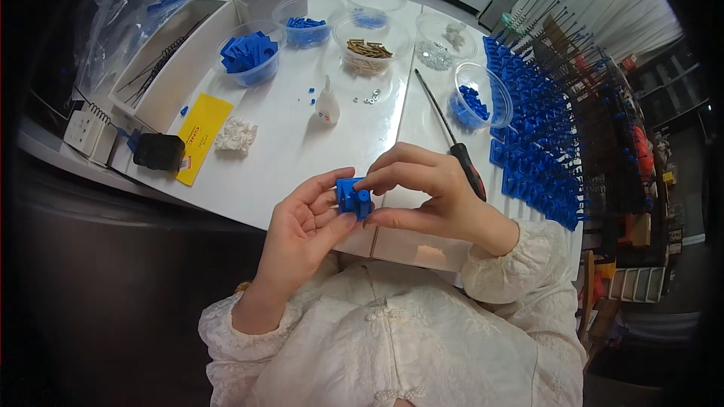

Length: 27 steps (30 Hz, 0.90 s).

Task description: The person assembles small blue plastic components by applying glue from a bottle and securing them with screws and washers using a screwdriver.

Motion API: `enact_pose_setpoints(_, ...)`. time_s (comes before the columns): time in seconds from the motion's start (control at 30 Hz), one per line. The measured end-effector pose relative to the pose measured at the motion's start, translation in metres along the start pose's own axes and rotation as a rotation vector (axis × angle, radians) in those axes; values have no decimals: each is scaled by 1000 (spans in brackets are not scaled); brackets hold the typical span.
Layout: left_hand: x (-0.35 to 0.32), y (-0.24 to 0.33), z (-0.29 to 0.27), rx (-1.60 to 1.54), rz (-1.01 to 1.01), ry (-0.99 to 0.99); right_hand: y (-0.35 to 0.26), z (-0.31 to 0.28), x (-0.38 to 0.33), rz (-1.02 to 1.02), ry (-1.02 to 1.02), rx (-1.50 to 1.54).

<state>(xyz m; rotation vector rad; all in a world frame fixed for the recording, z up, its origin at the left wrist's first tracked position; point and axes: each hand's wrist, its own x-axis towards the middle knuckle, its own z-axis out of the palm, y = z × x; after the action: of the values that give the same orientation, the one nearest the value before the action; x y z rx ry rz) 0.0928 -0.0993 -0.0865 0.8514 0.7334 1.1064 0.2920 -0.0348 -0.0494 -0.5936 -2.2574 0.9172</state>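
Near the table edge (302, 203), the left hand (305, 230), half curled, cradles a small blue plastic part (353, 197); the right hand (422, 196) pinches the part's top with narrowed fingers. Just beyond the right hand lies a screwdriver (449, 136). Farther off stand a glue bottle (326, 105), a yellow card (200, 136) and clear bowls (253, 56) of blue pieces.

Small blue plastic part (353, 197), blocky, with a short rounded peg on its right side; held up off the desk, just over its near edge; pinched between thumb and fingers of the left hand (305, 230) and fingertips of the right hand (422, 192); lower part hidden by fingers; finer detail unclear.
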Motion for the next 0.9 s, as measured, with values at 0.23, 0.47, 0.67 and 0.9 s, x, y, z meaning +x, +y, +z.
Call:
enact_pose_setpoints(0.23,2,-10,3,85,47,123,0,13,-2,-2,10,-74)
enact_pose_setpoints(0.47,9,-17,-4,129,34,169,8,20,-2,138,8,-19)
enact_pose_setpoints(0.67,10,-18,-3,149,-1,210,19,21,3,198,19,-4)
enact_pose_setpoints(0.9,11,-18,-4,174,-16,191,32,30,1,553,114,528)
